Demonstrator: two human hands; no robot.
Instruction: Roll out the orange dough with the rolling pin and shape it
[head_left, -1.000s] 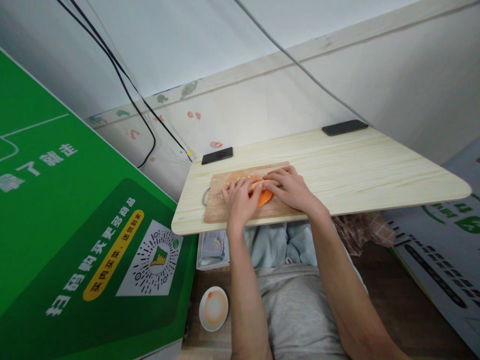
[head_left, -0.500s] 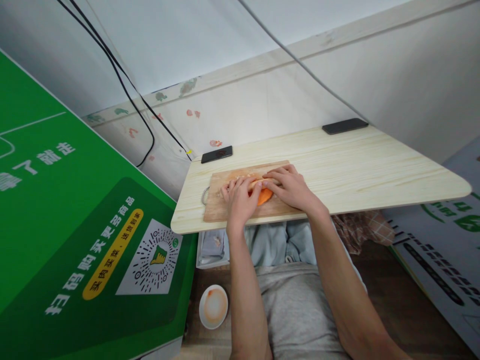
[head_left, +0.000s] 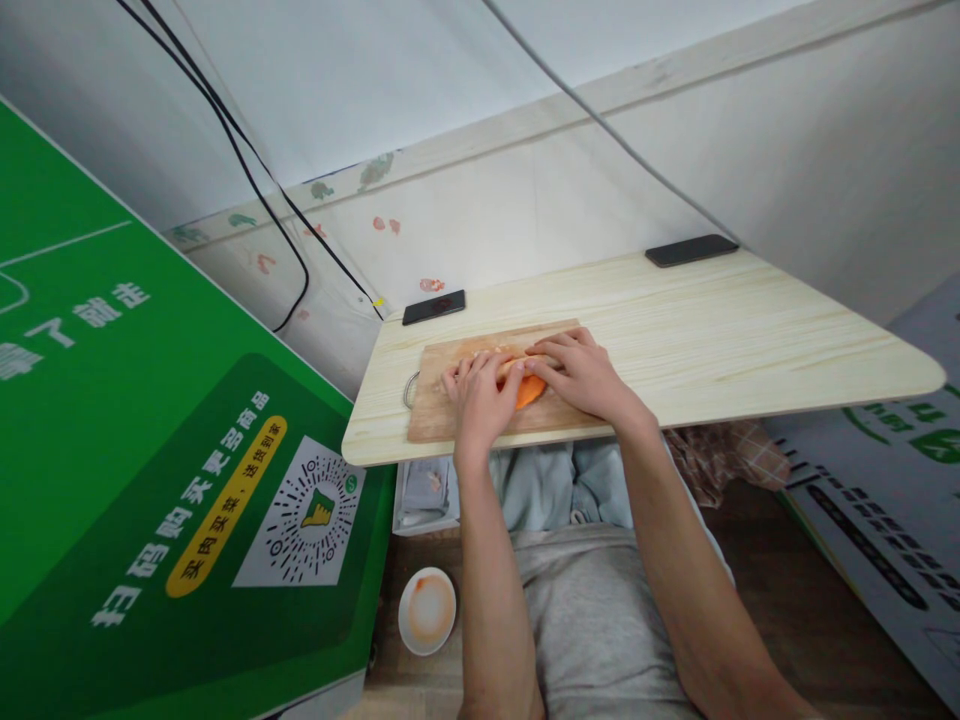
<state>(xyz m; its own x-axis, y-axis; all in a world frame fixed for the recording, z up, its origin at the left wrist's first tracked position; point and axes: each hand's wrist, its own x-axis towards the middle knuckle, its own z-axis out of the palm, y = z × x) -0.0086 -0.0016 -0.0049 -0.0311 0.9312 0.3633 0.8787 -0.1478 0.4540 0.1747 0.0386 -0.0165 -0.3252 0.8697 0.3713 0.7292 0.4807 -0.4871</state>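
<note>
A wooden cutting board [head_left: 435, 410] with a wire handle lies near the table's front edge. On it is a flat, round-edged orange piece [head_left: 529, 392], dough-like and partly covered by my hands. Above it, a pale rod [head_left: 517, 367] that looks like a rolling pin runs sideways, mostly hidden under my fingers. My left hand [head_left: 484, 395] bends over its left part, and my right hand [head_left: 581, 370] rests over its right part with the fingers curved down. The thumbs point towards each other. Small pale bits and orange smears show behind the fingers.
Two black phones lie along the table's [head_left: 750, 340] back edge, one at the left [head_left: 434, 308] and one at the right [head_left: 691, 250]. Below stands a white bowl [head_left: 427, 612] with orange residue. A green printed panel [head_left: 187, 400] rises at the left; cables hang by the wall.
The hands, the rod and the orange piece look almost the same as before. The whole view has shifted very slightly.
</note>
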